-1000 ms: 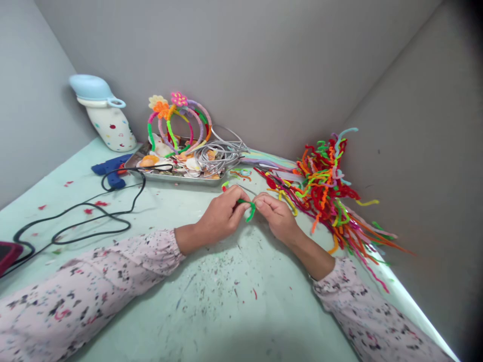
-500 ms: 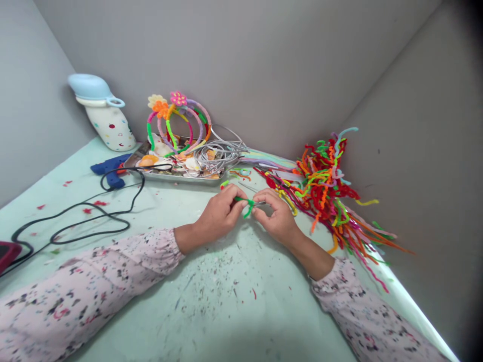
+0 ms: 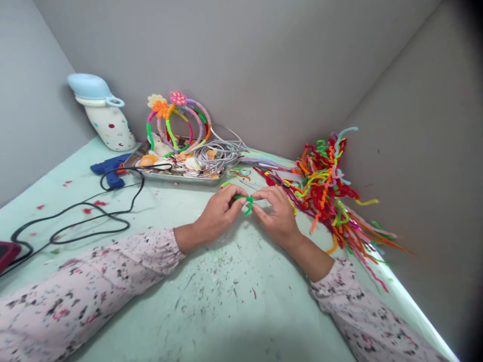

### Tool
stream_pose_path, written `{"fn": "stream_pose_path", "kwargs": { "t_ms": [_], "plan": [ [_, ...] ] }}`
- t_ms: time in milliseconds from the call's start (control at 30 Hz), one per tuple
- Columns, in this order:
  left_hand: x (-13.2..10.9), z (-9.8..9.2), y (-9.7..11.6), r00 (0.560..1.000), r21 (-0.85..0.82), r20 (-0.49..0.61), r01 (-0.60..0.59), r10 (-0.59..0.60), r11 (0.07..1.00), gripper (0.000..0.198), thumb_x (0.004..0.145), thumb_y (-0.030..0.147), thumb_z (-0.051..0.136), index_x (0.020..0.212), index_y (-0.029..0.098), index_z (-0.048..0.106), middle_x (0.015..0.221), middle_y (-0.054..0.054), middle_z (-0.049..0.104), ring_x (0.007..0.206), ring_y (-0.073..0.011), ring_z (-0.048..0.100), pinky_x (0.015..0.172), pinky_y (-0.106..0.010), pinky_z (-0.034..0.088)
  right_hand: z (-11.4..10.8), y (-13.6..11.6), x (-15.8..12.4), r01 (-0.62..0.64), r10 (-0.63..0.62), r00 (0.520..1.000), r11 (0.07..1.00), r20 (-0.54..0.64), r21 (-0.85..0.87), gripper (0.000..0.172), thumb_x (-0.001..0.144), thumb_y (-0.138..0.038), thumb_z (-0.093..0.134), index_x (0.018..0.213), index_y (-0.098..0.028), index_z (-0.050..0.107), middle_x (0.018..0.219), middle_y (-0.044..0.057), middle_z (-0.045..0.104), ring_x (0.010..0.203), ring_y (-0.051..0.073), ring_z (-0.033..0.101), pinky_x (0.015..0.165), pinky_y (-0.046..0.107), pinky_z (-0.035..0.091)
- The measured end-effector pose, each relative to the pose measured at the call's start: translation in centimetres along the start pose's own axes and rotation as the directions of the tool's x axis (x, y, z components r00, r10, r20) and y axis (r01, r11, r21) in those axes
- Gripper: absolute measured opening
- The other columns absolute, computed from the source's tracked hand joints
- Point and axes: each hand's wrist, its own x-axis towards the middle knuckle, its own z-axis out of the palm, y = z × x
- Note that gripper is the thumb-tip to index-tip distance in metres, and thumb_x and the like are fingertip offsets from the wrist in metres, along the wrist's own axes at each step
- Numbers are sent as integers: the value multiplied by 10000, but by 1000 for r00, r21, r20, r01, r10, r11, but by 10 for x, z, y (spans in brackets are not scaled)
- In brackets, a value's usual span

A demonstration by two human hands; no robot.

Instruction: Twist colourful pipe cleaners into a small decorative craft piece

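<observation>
While both forearms rest on the table (image 3: 226, 301), seemingly for steadiness, the left hand (image 3: 219, 215) and right hand (image 3: 277, 216) each pinch the short green pipe cleaner (image 3: 247, 203) between fingertips, just above the table, near the colourful pipe-cleaner pile (image 3: 324, 186).

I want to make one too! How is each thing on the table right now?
left hand: pinching the green pipe cleaner
right hand: pinching its other end
green pipe cleaner: bent, between both hands
glue gun: lying flat, untouched
headbands: upright in the tray
</observation>
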Motion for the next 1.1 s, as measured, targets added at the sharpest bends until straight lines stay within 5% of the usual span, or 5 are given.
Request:
{"fn": "stream_pose_path", "kwargs": {
  "t_ms": [733, 1100],
  "plan": [
    [1, 2, -1, 999, 59, -27, -39, 41, 997, 92, 896, 206, 492, 867, 158, 564, 762, -4, 573, 687, -125, 498, 647, -262, 385, -1, 1, -1, -2, 2, 1000, 1000, -1, 20, 47, 856, -254, 611, 900, -241, 619, 896, 35, 632, 895, 204, 556, 808, 381, 440],
    [2, 2, -5, 995, 83, -18, -94, 96, 992, 80, 892, 190, 490, 871, 160, 562, 801, -16, 570, 747, -141, 512, 700, -278, 401, 1, 0, -2, -72, 72, 997, 984, 2, 162, 104, 816, -240, 670, 797, -225, 568, 801, 3, 603, 802, 171, 560, 745, 337, 451]
  ]
}}
